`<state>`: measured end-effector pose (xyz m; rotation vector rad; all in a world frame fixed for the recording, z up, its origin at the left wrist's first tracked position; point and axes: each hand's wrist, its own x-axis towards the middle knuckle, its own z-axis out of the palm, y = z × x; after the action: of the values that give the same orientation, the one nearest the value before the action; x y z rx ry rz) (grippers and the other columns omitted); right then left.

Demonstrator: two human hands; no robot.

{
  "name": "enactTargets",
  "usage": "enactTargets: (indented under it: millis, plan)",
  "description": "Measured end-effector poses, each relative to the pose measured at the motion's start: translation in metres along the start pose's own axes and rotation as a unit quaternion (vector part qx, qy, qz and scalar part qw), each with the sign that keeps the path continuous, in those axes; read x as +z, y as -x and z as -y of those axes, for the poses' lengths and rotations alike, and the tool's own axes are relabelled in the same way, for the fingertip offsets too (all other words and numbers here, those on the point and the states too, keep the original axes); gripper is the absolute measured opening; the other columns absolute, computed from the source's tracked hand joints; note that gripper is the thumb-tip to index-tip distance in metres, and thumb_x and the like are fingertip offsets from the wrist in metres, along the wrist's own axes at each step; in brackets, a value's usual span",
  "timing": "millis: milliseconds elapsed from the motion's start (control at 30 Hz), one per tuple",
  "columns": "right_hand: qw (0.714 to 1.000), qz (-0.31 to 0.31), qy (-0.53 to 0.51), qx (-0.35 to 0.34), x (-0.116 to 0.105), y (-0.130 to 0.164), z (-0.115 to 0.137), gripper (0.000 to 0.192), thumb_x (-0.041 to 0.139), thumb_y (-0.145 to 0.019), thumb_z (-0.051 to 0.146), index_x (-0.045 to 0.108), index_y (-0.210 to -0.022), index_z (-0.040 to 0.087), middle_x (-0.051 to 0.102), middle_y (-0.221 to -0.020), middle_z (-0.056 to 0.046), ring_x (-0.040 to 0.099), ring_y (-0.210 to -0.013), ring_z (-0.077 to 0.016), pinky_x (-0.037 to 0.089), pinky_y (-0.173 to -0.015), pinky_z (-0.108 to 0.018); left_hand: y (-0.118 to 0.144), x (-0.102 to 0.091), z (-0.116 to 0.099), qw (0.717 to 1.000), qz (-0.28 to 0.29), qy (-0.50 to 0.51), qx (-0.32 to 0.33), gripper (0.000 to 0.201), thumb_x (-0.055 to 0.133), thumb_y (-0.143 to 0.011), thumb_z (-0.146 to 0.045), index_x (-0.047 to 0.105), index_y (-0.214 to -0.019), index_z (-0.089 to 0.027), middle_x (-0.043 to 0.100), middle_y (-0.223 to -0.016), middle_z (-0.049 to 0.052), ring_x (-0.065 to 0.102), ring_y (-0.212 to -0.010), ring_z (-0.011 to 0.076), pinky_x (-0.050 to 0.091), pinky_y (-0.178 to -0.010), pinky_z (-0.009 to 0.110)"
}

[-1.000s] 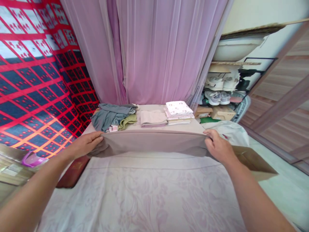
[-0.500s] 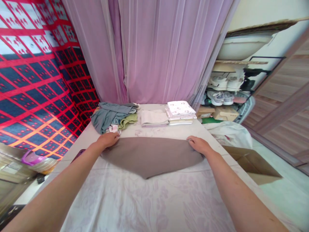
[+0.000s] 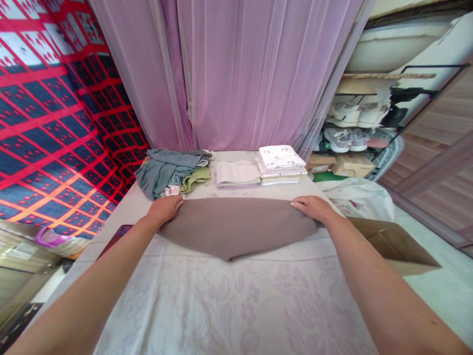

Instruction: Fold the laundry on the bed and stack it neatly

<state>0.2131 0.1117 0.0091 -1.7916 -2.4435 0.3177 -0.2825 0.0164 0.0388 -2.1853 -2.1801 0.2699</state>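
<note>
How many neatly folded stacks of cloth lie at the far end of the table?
2: a plain pale stack at the far middle, and a printed white stack just right of it. The rumpled grey heap may hide more.

The room is bright with soft daylight. It shines through the thin pink curtain at the back. Shadows are faint and there is no strong glare. The middle looks sharp. The edges bend and stretch, so the arms look very long. The red blanket on the left is a bit blurry.
</note>
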Motion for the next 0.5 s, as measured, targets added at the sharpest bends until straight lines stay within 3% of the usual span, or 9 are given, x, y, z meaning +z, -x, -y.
enactTargets:
  millis: [133,267,300,400,500]
  plan:
    - [0.996,-0.061,0.065,0.031,0.006,0.003,0.019,0.037,0.041,-0.090,0.040,0.070,-0.108,0.025,0.069,-0.114,-0.007,0.062,-0.103,-0.0251,0.046,-0.082,-0.036,-0.001,-0.004,-0.014,0.998,-0.001,-0.056,-0.007,0.040,0.029,-0.094,-0.028,0.059,-0.120,-0.021,0.068,-0.110,0.015,0.063,-0.099,0.0308,0.046,-0.080,0.042]
    - [0.979,-0.184,0.086,0.012,0.025,0.024,0.062,0.041,0.035,-0.093,0.033,0.062,-0.121,0.020,0.062,-0.125,-0.011,0.054,-0.116,-0.0258,0.038,-0.098,-0.043,0.018,-0.005,-0.045,0.990,-0.130,-0.055,-0.003,0.041,0.033,-0.093,-0.022,0.056,-0.126,-0.018,0.063,-0.122,0.016,0.055,-0.115,0.0318,0.035,-0.098,0.050]
    - [0.978,-0.188,0.086,-0.019,0.031,0.031,0.074,0.041,0.035,-0.094,0.034,0.061,-0.123,0.021,0.059,-0.130,-0.011,0.051,-0.120,-0.0256,0.034,-0.103,-0.045,0.026,-0.002,-0.055,0.988,-0.151,-0.036,0.024,0.041,0.035,-0.093,-0.027,0.056,-0.126,-0.018,0.060,-0.128,0.014,0.051,-0.120,0.0313,0.031,-0.103,0.050]
    - [0.983,-0.135,0.091,-0.089,0.053,0.046,0.103,0.045,0.034,-0.095,0.040,0.052,-0.133,0.024,0.048,-0.143,-0.009,0.040,-0.132,-0.0260,0.022,-0.109,-0.052,0.051,0.020,-0.086,0.985,-0.126,0.039,0.115,0.051,0.032,-0.095,-0.046,0.049,-0.136,-0.021,0.048,-0.143,0.010,0.039,-0.133,0.0288,0.023,-0.111,0.050]
    - [0.989,-0.081,0.099,-0.071,0.066,0.054,0.112,0.049,0.032,-0.095,0.044,0.048,-0.137,0.025,0.041,-0.148,-0.009,0.034,-0.136,-0.0267,0.019,-0.110,-0.055,0.066,0.046,-0.101,0.986,-0.101,0.072,0.108,0.068,0.034,-0.090,-0.063,0.039,-0.144,-0.023,0.036,-0.151,0.009,0.028,-0.140,0.0304,0.018,-0.112,0.052]
